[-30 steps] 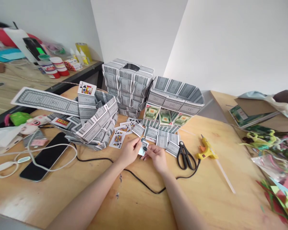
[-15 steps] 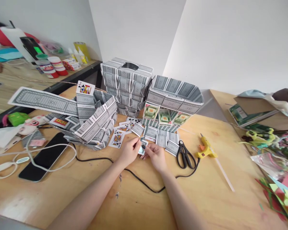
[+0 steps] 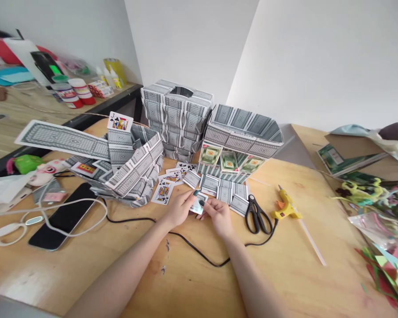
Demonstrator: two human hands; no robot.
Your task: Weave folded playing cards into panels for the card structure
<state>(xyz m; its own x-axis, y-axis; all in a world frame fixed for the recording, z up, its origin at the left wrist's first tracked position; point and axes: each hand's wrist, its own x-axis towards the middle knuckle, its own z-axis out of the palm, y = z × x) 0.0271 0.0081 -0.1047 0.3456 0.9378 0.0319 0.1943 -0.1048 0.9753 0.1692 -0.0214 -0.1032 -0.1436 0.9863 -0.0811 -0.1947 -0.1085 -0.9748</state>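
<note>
1. Left hand [image 3: 181, 209] and right hand [image 3: 220, 217]: close together at frame centre, fingertips pinching opposite sides of a small patterned card [image 3: 196, 206].
2. Step in hand, as judged: two-handed working of this card. The next move appears to call for even fingertip pressure and aligned edges.
3. Just beyond the hands: folded cards [image 3: 224, 195]; left of these, a king of clubs [image 3: 162, 192].
4. Right of centre, on the table [image 3: 202, 291]: black-handled scissors [image 3: 262, 221], yellow glue gun [image 3: 288, 209].
5. Upper centre: card-built block [image 3: 175, 112].
</note>
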